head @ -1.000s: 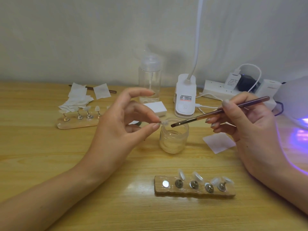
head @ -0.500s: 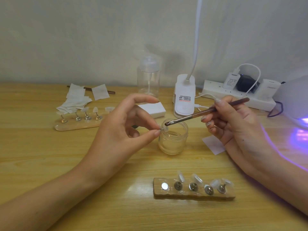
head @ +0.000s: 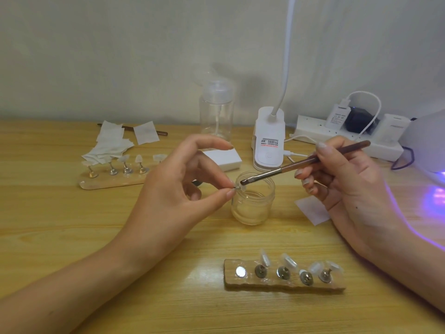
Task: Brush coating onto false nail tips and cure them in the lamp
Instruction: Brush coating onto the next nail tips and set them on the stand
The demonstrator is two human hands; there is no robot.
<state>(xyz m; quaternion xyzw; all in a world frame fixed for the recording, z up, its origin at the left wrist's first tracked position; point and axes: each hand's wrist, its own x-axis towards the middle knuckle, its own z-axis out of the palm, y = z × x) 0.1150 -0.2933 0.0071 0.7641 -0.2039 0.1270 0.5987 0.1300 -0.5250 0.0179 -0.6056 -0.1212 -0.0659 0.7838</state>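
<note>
The left hand (head: 173, 189) holds a small clear nail tip (head: 242, 188) over the mouth of an open glass jar (head: 252, 206). Its thumb and one of its fingers (head: 227, 193) pinch the tip's short stem, and the index finger is lifted clear above. The right hand (head: 349, 189) grips a brown brush (head: 301, 165) like a pen, fingers curled round the handle. The bristles sit just above the nail tip; whether they touch it cannot be told. On the counter (head: 72, 225) nearest the camera lies a wooden holder (head: 284, 285) with four tips on metal stands and one bare disc (head: 240, 271) at its left end. A second holder (head: 113, 183) with more tips lies far left beside white wipes (head: 108, 148). The curing lamp (head: 428, 141) glows purple at the right edge.
</note>
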